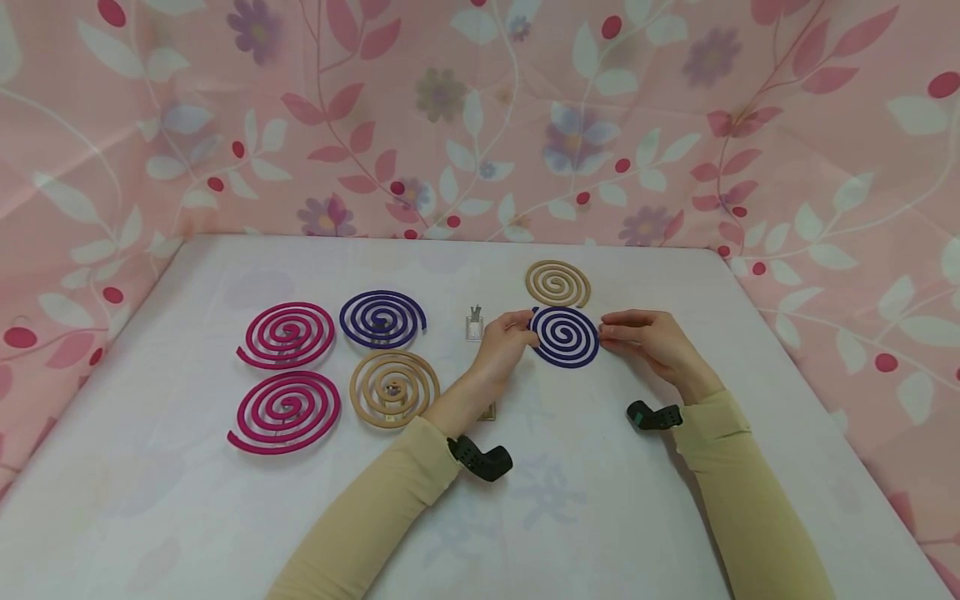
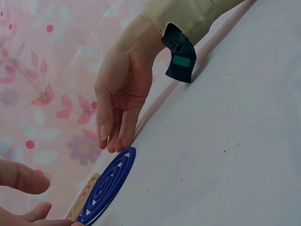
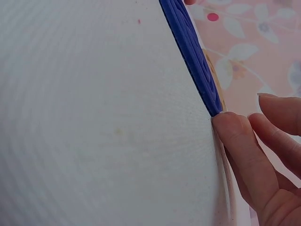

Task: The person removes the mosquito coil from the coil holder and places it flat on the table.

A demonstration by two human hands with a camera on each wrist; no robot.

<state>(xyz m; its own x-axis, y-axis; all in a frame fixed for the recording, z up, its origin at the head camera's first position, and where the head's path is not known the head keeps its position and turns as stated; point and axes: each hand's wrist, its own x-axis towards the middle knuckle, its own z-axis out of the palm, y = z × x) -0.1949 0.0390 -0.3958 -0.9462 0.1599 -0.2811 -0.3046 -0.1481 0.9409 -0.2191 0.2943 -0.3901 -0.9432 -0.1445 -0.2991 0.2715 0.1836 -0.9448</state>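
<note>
A: Sleeves (image 1: 360, 525) nearest cam. Where's the blue coil (image 1: 564, 332)?

B: Flat on tbl (image 1: 600, 508), AFAICT, R of ctr, just this side of the tan coil (image 1: 557, 283).

A: Long axis? Nearer hand?

B: None really, it's round. L hand (image 1: 499, 346) sits at its L rim, R hand (image 1: 651, 340) at its R, so neither's clearly nearer; coil's square betw. 'em.

A: Grip?

B: L: thumb well apart from fingers, no pinch visible. R: fingers fairly straight, touching rim, thumb off, nothing held.
</note>
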